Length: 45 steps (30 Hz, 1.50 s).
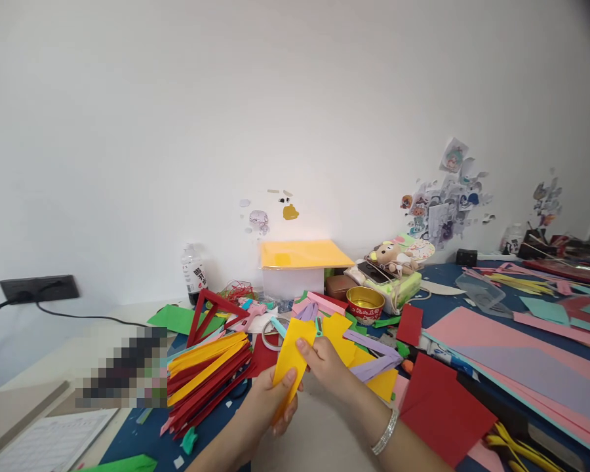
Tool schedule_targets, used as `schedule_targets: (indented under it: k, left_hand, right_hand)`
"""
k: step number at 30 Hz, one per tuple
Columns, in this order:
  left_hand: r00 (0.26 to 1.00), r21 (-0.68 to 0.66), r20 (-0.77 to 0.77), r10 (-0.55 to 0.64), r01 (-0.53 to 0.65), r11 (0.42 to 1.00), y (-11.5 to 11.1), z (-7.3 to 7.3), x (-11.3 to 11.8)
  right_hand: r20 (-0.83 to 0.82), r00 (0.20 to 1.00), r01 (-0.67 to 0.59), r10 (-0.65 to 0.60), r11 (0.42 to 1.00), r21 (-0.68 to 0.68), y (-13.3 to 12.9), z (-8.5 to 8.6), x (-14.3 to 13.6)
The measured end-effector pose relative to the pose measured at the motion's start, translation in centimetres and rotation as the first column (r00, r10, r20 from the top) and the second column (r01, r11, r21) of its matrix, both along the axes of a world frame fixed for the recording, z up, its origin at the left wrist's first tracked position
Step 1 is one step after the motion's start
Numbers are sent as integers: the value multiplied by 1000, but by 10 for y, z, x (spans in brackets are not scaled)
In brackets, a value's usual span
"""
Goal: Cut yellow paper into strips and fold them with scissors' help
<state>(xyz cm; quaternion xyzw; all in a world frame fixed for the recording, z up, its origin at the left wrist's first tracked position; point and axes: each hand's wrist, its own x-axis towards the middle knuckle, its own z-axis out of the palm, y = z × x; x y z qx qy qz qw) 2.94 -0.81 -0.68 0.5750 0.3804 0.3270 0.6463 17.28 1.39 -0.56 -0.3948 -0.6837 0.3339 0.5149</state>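
Note:
A yellow paper strip (291,354) is held up at a slant over the desk between both hands. My left hand (270,400) grips its lower part, thumb on the front face and fingers behind. Near the upper right edge, my right hand (324,364) pinches the same strip with the thumb on its face. A silver bracelet (386,432) circles the right wrist. To the left lies a bundle of folded red and yellow strips (209,380). More yellow paper pieces (338,334) and folded purple strips (377,364) lie behind and right of the hands.
Red sheets (440,410) and a pink and purple paper stack (526,373) lie at the right, near yellow-handled scissors (514,449). Behind are a red tin (365,306), a plush bear (393,257), a bottle (193,274) and a white box (294,283). Green paper (184,320) is at the left.

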Motion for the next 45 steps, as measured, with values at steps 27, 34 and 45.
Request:
schedule_targets:
  k: [27,34,45]
  left_hand:
    - [963,-101,135,-235,249,963,-11,8,-1]
    - [957,-101,0,-291,289,952,-10,0,-2]
    - [897,-125,188,-401,427,896,-13,2,-6]
  right_hand:
    - [-509,851,9,-125,974,-224,-5,13,-1]
    - [-413,893,152,-181,983,-102,3,6,8]
    - [-473,851,200,-229,973,-113,10,0,13]
